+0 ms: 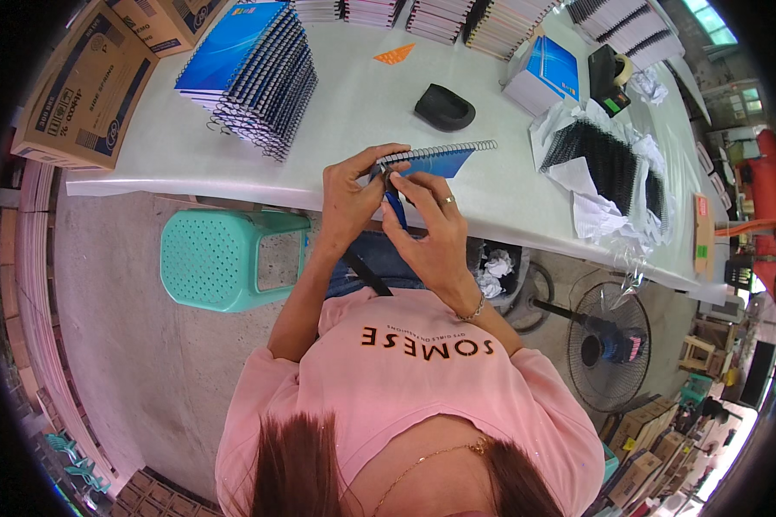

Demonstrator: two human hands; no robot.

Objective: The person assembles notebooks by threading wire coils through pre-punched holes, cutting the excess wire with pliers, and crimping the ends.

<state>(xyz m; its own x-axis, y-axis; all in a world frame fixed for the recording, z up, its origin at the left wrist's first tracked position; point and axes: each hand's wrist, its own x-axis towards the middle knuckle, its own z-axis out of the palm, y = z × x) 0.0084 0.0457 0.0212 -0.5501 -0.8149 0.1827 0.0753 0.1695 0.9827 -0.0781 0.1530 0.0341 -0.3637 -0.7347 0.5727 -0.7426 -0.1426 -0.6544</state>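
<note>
A blue-covered spiral notebook (444, 164) is held tilted at the table's near edge. Its wire coil (485, 146) runs along the top and sticks out past the cover at the right. My left hand (352, 196) is closed around the notebook's left end, thumb near the coil. Blue-handled pliers (395, 207) are in my right hand (435, 226), jaws up against the coil's left end. My fingers partly hide the jaws. Beyond the notebook, a black hollow plastic piece (445, 108) lies on the white table (345, 103).
Stacked spiral notebooks (272, 82) stand at the far left beside cardboard boxes (86, 86). On the right are blue-covered books (547, 73), a tape dispenser (610, 79) and black coils (591, 159) on crumpled paper. A green stool (211, 258) and a fan (608, 345) stand below.
</note>
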